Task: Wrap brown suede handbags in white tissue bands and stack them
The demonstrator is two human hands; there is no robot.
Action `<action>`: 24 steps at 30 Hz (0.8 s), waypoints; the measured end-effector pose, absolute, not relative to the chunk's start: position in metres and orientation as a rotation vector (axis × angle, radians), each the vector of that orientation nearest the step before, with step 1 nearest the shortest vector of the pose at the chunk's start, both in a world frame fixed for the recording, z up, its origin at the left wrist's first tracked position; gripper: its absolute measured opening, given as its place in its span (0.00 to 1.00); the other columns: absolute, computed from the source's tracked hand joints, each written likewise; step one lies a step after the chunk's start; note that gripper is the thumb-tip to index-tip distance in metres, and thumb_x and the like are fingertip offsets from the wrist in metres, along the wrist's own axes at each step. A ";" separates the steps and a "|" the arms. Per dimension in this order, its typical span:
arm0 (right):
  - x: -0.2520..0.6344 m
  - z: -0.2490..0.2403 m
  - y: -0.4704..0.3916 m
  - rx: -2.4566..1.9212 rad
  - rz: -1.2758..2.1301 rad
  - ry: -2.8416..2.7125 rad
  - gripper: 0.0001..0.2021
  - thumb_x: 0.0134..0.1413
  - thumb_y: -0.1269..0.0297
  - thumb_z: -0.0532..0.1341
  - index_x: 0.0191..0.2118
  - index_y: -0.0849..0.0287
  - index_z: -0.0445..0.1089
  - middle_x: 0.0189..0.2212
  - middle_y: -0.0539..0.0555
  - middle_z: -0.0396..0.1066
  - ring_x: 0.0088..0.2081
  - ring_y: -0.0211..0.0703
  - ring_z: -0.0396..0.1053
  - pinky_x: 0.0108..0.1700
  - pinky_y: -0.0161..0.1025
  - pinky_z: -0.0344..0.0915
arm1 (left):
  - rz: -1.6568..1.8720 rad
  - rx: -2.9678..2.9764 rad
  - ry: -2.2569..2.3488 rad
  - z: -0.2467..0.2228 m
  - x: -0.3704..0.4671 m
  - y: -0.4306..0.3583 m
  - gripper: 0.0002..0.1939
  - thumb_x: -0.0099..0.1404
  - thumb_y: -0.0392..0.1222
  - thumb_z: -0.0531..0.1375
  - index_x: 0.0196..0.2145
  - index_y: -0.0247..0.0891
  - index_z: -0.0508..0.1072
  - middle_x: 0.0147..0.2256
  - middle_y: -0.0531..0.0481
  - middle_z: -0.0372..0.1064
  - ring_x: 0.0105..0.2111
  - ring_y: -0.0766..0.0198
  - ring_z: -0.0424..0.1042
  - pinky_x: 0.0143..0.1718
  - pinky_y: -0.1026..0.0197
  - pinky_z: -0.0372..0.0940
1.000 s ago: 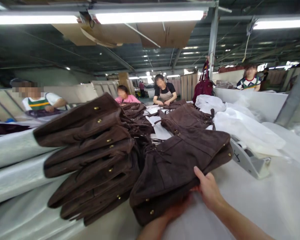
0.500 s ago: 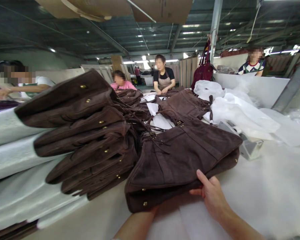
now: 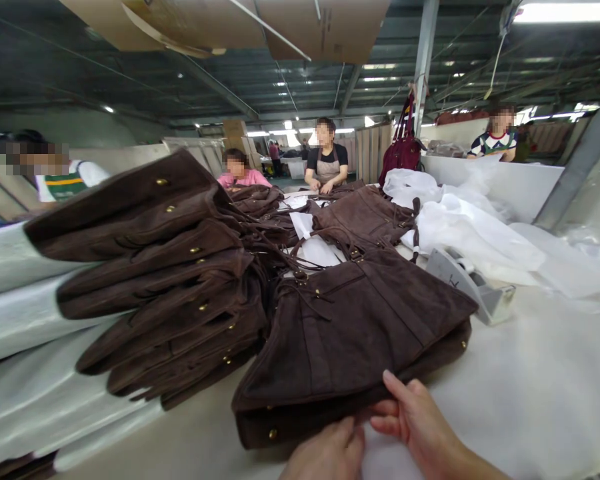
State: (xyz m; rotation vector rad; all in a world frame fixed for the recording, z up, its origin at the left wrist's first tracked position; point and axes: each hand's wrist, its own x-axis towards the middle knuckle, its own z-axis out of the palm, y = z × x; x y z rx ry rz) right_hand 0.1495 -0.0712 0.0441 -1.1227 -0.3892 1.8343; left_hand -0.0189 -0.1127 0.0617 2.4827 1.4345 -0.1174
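A dark brown suede bag (image 3: 360,320) lies on the pale table, its base with brass studs facing me. My right hand (image 3: 410,413) grips the bag's lower edge, thumb on top and fingers curled beneath. Beside it, my left hand (image 3: 327,450) touches the underside of the same edge, its fingers bent and their tips partly hidden. To the left rises a stack of similar brown bags (image 3: 180,267) with white sheets (image 3: 15,327) between or around them.
A grey-white tape dispenser (image 3: 473,287) stands right of the bag, near crumpled white wrapping (image 3: 475,227). More brown bags (image 3: 365,210) lie behind. Several people work around the far side. A maroon bag (image 3: 403,150) hangs by a post (image 3: 425,67).
My left hand has come out from under the bag and is now more visible, near the right hand. The bag sits slightly lower and further left in view.
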 end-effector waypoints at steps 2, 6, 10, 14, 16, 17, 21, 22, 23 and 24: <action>0.150 0.039 -0.072 -1.125 1.831 -0.415 0.30 0.39 0.48 0.72 0.33 0.57 0.51 0.30 0.53 0.73 0.30 0.45 0.76 0.27 0.38 0.73 | 0.011 2.610 1.272 0.079 -0.016 -0.115 0.10 0.60 0.39 0.57 0.40 0.44 0.75 0.32 0.53 0.75 0.30 0.64 0.74 0.35 0.65 0.68; 0.160 0.034 -0.075 -1.070 1.973 -0.580 0.23 0.50 0.48 0.66 0.36 0.59 0.54 0.35 0.56 0.73 0.34 0.48 0.76 0.31 0.40 0.73 | 0.312 2.788 1.523 0.115 0.005 -0.102 0.27 0.56 0.32 0.54 0.55 0.39 0.67 0.53 0.43 0.68 0.51 0.54 0.67 0.53 0.51 0.63; 0.201 0.050 -0.073 -1.261 1.900 -1.386 0.18 0.63 0.48 0.51 0.37 0.61 0.62 0.32 0.58 0.74 0.31 0.46 0.75 0.29 0.40 0.71 | 0.038 2.852 1.739 0.115 0.027 -0.071 0.28 0.57 0.27 0.54 0.56 0.31 0.65 0.49 0.40 0.69 0.46 0.52 0.68 0.47 0.51 0.66; 0.262 0.080 -0.046 -1.195 0.541 -2.216 0.12 0.64 0.63 0.52 0.47 0.57 0.70 0.44 0.58 0.73 0.47 0.49 0.71 0.51 0.49 0.66 | -0.050 2.945 1.814 0.098 0.026 -0.055 0.18 0.63 0.28 0.54 0.50 0.32 0.70 0.37 0.46 0.71 0.36 0.56 0.69 0.36 0.54 0.66; 0.285 0.090 -0.025 -1.165 0.002 -2.311 0.20 0.59 0.65 0.58 0.58 0.53 0.64 0.58 0.59 0.63 0.61 0.58 0.57 0.61 0.59 0.51 | 0.019 3.021 1.757 0.090 0.014 -0.054 0.15 0.63 0.29 0.55 0.47 0.33 0.71 0.36 0.48 0.70 0.36 0.58 0.68 0.36 0.55 0.65; 0.292 0.091 -0.016 -1.154 -0.159 -2.358 0.26 0.56 0.65 0.61 0.61 0.53 0.61 0.62 0.60 0.58 0.64 0.61 0.50 0.63 0.63 0.44 | 0.076 3.048 1.744 0.087 0.007 -0.055 0.14 0.63 0.30 0.55 0.47 0.34 0.71 0.37 0.48 0.69 0.36 0.58 0.68 0.36 0.55 0.64; 0.301 0.074 0.000 -1.061 -0.382 -2.517 0.29 0.54 0.67 0.63 0.62 0.53 0.59 0.58 0.59 0.62 0.58 0.57 0.58 0.62 0.61 0.44 | 0.259 3.110 1.730 0.073 -0.018 -0.063 0.17 0.63 0.28 0.54 0.50 0.35 0.69 0.38 0.48 0.68 0.38 0.59 0.67 0.37 0.56 0.62; 0.301 0.066 0.000 -1.046 -0.400 -2.516 0.25 0.57 0.70 0.60 0.60 0.53 0.61 0.55 0.59 0.65 0.55 0.53 0.62 0.60 0.56 0.49 | 0.273 3.135 1.707 0.069 -0.021 -0.065 0.18 0.63 0.27 0.53 0.50 0.34 0.68 0.37 0.48 0.68 0.37 0.59 0.66 0.37 0.56 0.62; 0.301 0.058 -0.002 -1.032 -0.413 -2.503 0.20 0.59 0.72 0.57 0.57 0.54 0.65 0.52 0.59 0.67 0.51 0.49 0.64 0.56 0.52 0.54 | 0.280 3.163 1.685 0.066 -0.023 -0.068 0.18 0.63 0.26 0.53 0.50 0.33 0.68 0.37 0.48 0.68 0.37 0.59 0.66 0.37 0.55 0.62; 0.302 0.050 -0.004 -1.012 -0.415 -2.490 0.16 0.61 0.73 0.55 0.53 0.56 0.68 0.49 0.59 0.69 0.47 0.47 0.65 0.52 0.48 0.57 | 0.288 3.190 1.667 0.064 -0.024 -0.071 0.19 0.62 0.25 0.52 0.50 0.32 0.68 0.37 0.48 0.68 0.36 0.59 0.66 0.37 0.56 0.61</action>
